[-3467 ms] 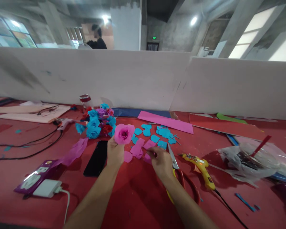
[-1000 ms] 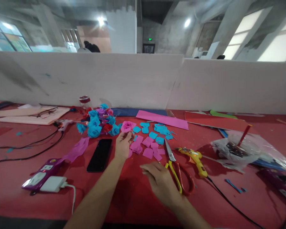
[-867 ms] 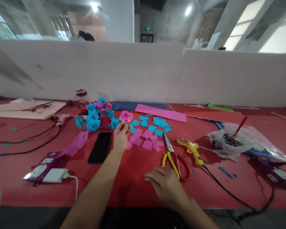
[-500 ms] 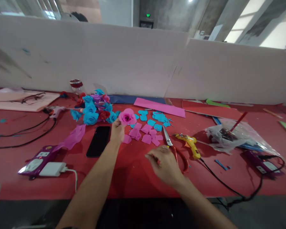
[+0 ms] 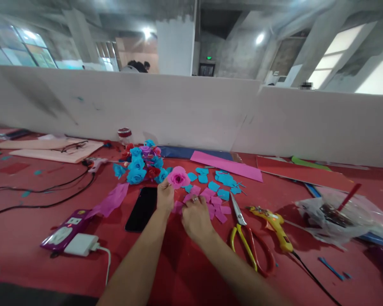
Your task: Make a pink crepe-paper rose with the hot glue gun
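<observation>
The left hand (image 5: 165,199) is reaching forward above the worktop (image 5: 25,221), fingers pinching the base of the pink paper rose (image 5: 178,177) and holding it upright. The right hand (image 5: 196,217) is resting palm down just beside it, fingers curling onto the pink paper petals (image 5: 216,200); their grip cannot be told.

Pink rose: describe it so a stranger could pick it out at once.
On the red table, find the bunch of mostly blue roses near the white wall. Just right of it, the left hand holds up the pink rose, over loose pink squares. It alone is held in a hand, apart from the bunch.
</observation>
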A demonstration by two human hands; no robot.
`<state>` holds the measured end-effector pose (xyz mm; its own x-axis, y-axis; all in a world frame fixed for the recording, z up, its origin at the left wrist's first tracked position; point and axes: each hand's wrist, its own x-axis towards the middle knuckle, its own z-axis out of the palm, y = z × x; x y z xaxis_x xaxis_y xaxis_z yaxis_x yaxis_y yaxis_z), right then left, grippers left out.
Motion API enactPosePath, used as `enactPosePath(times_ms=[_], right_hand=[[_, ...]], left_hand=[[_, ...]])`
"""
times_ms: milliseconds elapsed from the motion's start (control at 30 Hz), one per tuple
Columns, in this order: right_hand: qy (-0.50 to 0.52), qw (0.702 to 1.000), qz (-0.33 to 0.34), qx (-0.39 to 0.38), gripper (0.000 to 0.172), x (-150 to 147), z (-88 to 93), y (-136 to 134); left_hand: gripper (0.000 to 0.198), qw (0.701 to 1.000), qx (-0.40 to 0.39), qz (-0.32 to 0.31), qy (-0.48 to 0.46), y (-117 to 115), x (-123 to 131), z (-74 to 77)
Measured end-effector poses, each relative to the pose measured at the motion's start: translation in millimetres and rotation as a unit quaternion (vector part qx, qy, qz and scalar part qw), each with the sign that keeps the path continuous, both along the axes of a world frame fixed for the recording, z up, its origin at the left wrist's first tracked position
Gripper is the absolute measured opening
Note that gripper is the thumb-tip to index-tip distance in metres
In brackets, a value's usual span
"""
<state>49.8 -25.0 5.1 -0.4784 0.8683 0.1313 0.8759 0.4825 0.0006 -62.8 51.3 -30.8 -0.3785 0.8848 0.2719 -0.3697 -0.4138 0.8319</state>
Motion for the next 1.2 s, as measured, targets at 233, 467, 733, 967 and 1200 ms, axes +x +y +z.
enactPosePath(times_ms=[233,467,733,967,1200], right_hand=[[-0.005,1.000,-0.018,0.008,0.024,0,-10.5,6],[0.216,0.970,-0.114,0.012,0.016,18,-3.2,8],[0.110,0.994,0.010,0.007,0.016,20,-9.1,5],[0.248,0.965,-0.087,-0.011,0.015,20,-13.1,9],[0.610,0.775,-0.092,-0.135,0.010,68,2.0,20]], left_hand=[[0.015,0.999,0.002,0.034,0.035,0,-4,6.1],[0.018,1.000,-0.013,0.012,-0.026,-1,0,11.9],[0.014,0.999,0.002,-0.013,0.040,-3,4,13.1],[0.014,0.998,0.014,-0.062,0.011,-4,3,16.0],[0.012,0.990,-0.016,-0.138,0.011,-18,23,24.5]])
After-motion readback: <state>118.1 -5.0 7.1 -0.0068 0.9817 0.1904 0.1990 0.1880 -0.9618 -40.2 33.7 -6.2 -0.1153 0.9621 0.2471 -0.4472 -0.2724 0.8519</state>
